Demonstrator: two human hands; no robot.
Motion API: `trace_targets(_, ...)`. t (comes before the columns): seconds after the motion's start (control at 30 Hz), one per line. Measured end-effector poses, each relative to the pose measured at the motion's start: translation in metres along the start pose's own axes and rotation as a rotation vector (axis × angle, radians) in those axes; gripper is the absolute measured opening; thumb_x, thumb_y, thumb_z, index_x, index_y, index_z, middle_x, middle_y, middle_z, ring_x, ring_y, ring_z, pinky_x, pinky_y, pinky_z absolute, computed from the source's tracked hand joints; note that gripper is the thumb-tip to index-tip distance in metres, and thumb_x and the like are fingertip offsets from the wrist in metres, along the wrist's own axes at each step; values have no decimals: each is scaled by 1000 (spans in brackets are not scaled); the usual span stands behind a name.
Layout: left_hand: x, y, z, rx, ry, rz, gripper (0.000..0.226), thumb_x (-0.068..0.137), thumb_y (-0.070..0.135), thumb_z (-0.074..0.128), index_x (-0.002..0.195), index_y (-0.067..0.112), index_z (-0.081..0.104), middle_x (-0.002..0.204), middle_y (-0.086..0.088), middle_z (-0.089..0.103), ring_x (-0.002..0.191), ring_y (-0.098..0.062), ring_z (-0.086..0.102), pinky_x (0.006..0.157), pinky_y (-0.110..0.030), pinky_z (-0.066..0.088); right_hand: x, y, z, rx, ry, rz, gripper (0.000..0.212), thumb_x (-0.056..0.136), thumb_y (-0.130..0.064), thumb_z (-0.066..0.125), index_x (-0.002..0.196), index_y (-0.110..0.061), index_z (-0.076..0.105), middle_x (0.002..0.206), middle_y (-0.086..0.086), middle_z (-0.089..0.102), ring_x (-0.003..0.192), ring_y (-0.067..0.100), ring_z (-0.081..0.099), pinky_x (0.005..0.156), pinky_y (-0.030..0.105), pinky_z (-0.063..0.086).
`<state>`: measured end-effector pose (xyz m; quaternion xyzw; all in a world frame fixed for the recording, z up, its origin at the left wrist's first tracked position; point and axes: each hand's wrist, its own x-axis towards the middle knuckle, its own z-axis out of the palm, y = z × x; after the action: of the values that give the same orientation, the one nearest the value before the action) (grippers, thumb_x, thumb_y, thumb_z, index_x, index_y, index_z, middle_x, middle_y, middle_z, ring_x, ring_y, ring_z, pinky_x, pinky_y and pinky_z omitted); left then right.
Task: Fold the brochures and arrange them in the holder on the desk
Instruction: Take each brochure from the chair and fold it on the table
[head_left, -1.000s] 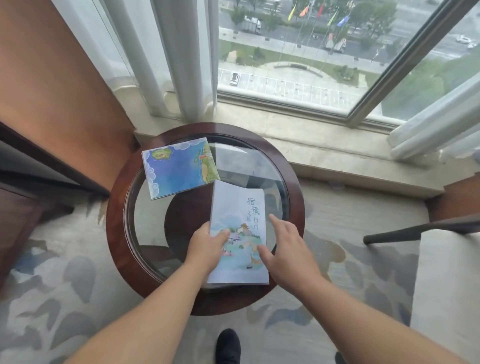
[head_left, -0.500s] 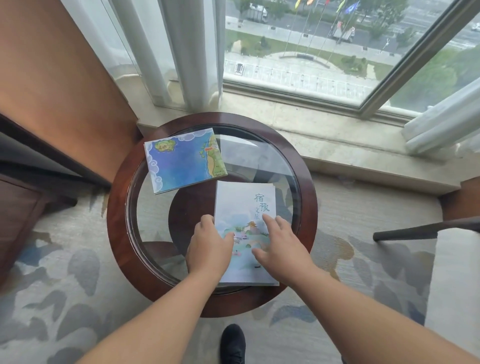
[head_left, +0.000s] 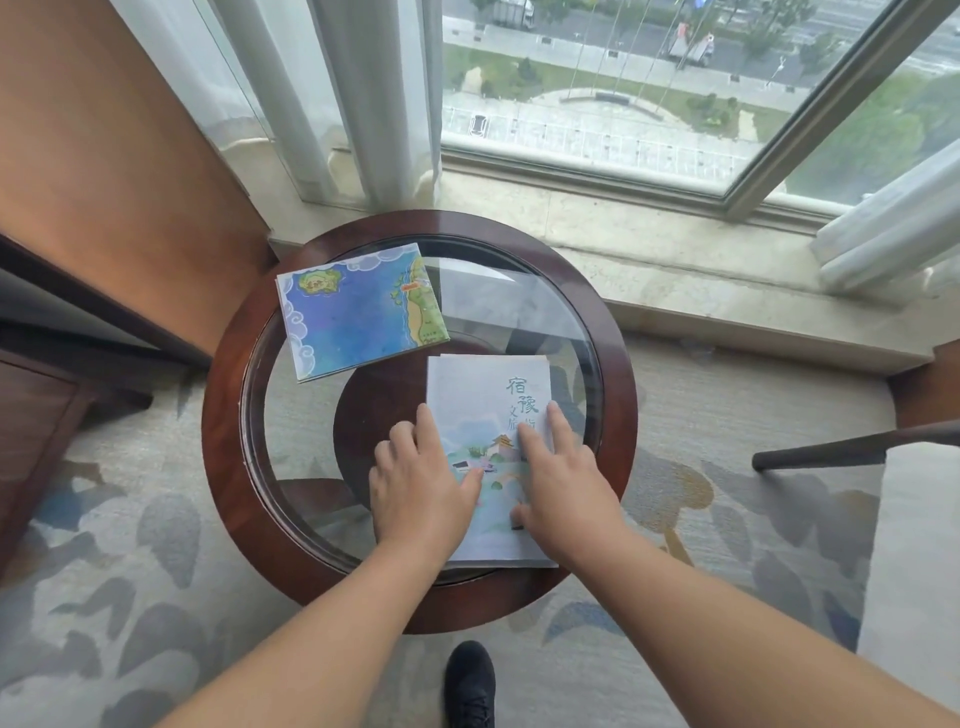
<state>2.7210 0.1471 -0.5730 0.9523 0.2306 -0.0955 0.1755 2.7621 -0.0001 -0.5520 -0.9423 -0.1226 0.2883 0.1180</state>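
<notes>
A folded pale brochure (head_left: 483, 395) with blue characters and a painted village lies on the round glass-topped table (head_left: 223, 436), near its front. My left hand (head_left: 421, 483) lies flat on the brochure's left edge, fingers straight and thumb across the picture. My right hand (head_left: 561, 478) presses on its right half with straight fingers. A second folded brochure (head_left: 358, 312), printed with a blue map, lies at the table's back left, apart from both hands. No holder is in view.
The table has a dark wooden rim. Behind it run a stone window sill (head_left: 649, 244) and white curtains (head_left: 358, 93). A wooden panel (head_left: 119, 156) stands at the left, a chair arm (head_left: 852, 447) at the right. My black shoe (head_left: 470, 686) is on the patterned carpet.
Both hands slid up along the pale brochure, away from its near edge. The right hand moved from the right edge onto the sheet. The view shifted closer to the table.
</notes>
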Motion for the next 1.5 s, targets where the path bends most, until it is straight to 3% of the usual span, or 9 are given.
trace_targets(0.1,19,11,7,51,51,286,83,88,51,49,152,14,12,158,-10,14,146,-28,9,118,-43,12,5,5,1,-124,34,-97,104,81,-41,74,155,-21,3,163,3,-13,149,25,2,118,38,21)
trace_targets(0.23,52,26,25,186,-42,444,71,96,53,18,154,19,-3,162,-8,-11,147,-22,-16,117,-42,-15,9,12,5,-163,17,-138,109,81,-49,71,156,-19,-3,164,3,-11,151,19,-7,122,38,1)
trace_targets(0.4,51,21,40,315,12,452,72,92,55,8,153,19,-2,162,-11,-5,149,-25,-8,119,-47,-8,24,24,-10,-195,-32,-195,127,69,-57,78,156,-20,-7,163,-3,-14,150,15,-10,122,39,-1)
trace_targets(0.6,46,27,40,317,-53,414,83,85,69,-1,150,19,-17,159,-11,-23,143,-26,-28,115,-50,-17,40,27,-21,-250,-96,-185,138,63,-60,80,153,-24,-19,160,-9,-26,150,12,-11,122,41,2)
trace_targets(0.87,26,32,43,327,-70,392,89,82,75,-1,147,18,-22,156,-12,-29,143,-30,-29,115,-56,-13,39,27,-29,-344,-130,-190,145,61,-55,85,151,-24,-24,159,-8,-30,150,15,-12,121,47,0)
trace_targets(1.0,5,30,44,270,-111,399,85,87,70,11,152,15,7,161,-16,0,149,-33,-4,117,-57,4,38,27,-27,-368,-106,-185,144,62,-55,84,150,-25,-25,159,-9,-29,150,16,-10,120,48,0)
trace_targets(1.13,-1,27,41,325,-126,408,86,86,70,0,152,17,-7,159,-13,-20,146,-30,-20,117,-56,-5,37,27,-29,-367,-118,-171,144,62,-54,84,150,-26,-26,159,-9,-29,150,19,-9,120,47,0)
trace_targets(1.27,-7,19,35,303,-131,446,81,90,66,19,151,13,21,160,-15,12,148,-32,8,115,-56,10,38,26,-28,-347,-120,-176,144,62,-54,85,150,-27,-26,159,-10,-28,150,19,-9,120,46,0)
trace_targets(1.5,-7,16,40,374,-148,422,83,89,69,6,151,17,-9,159,-12,-17,146,-29,-20,117,-54,-8,41,27,-26,-365,-136,-173,146,61,-54,86,150,-26,-27,159,-10,-29,150,19,-9,120,46,1)
